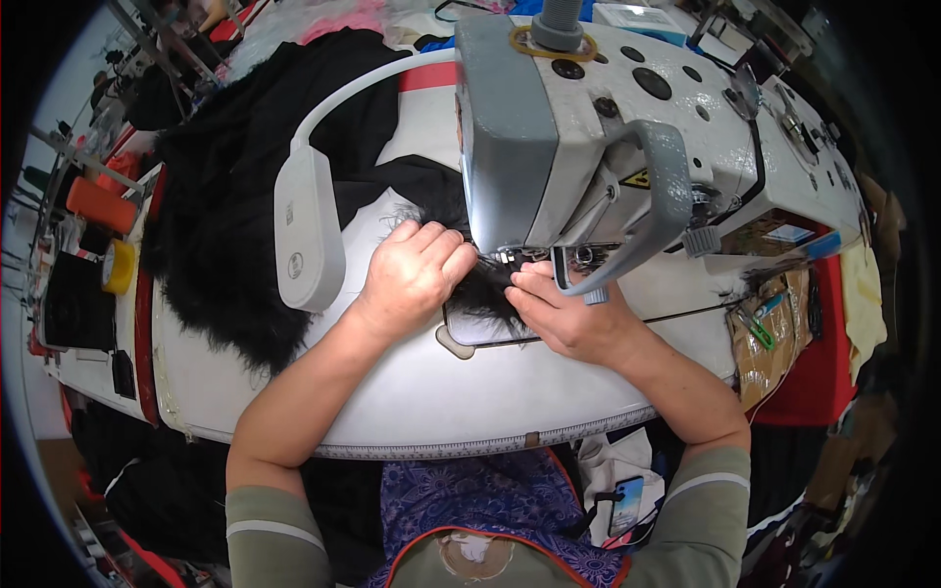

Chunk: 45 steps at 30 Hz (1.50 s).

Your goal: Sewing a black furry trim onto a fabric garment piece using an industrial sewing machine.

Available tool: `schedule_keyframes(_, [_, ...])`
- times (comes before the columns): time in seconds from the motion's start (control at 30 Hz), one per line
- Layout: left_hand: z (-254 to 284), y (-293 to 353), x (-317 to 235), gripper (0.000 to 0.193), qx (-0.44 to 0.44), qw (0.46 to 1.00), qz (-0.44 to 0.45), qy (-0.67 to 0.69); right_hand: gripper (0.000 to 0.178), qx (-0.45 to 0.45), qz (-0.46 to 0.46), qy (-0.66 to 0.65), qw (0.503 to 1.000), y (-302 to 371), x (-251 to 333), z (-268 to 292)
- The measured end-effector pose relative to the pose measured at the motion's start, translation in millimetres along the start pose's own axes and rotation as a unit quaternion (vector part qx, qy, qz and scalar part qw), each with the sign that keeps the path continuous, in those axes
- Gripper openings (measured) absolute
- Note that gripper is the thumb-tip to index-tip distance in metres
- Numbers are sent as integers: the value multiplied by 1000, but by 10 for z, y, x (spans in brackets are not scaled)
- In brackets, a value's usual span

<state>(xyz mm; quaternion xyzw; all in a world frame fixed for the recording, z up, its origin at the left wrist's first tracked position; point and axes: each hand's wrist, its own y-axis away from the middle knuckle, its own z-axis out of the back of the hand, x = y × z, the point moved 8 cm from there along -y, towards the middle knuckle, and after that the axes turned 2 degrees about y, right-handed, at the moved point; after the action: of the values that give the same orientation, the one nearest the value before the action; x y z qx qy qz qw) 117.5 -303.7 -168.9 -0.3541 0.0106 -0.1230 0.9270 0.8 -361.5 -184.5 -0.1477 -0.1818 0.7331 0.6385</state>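
Purple patterned apron (461,500) at lower edge, worn by person. Left hand (417,274) curled, fingers clamped on black feathery fabric (485,299) just left of presser foot (506,258). Right hand (578,318) just right of it, fingers on same fabric; can't tell if gripping. Hands apart, fabric between, under sewing machine (627,88) on white surface (392,402). Fluffy black garment (235,235) left, beyond white lamp (309,230). Green-handled cutter (757,331) right, on brown packaging (765,370).
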Motion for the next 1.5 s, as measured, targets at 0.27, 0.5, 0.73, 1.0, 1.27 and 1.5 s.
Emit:
schedule_keyframes(0.27, [124,148,-262,17,51,983,-158,74,28,-22,-36,8,999,106,-43,-13])
schedule_keyframes(0.5, [87,201,-327,19,114,975,-163,95,29,-25,-31,6,999,101,-20,8])
schedule_keyframes(0.73, [80,325,-259,35,157,979,-41,126,26,-15,4,-9,1000,26,29,59])
schedule_keyframes(1.0, [73,352,-237,31,178,970,24,163,25,11,-13,-31,999,15,32,77])
schedule_keyframes(1.27, [67,345,-232,23,145,974,19,172,24,1,-24,-68,997,54,-21,33])
schedule_keyframes(1.5, [93,304,-262,24,138,977,-14,163,27,4,-17,-51,999,45,14,59])
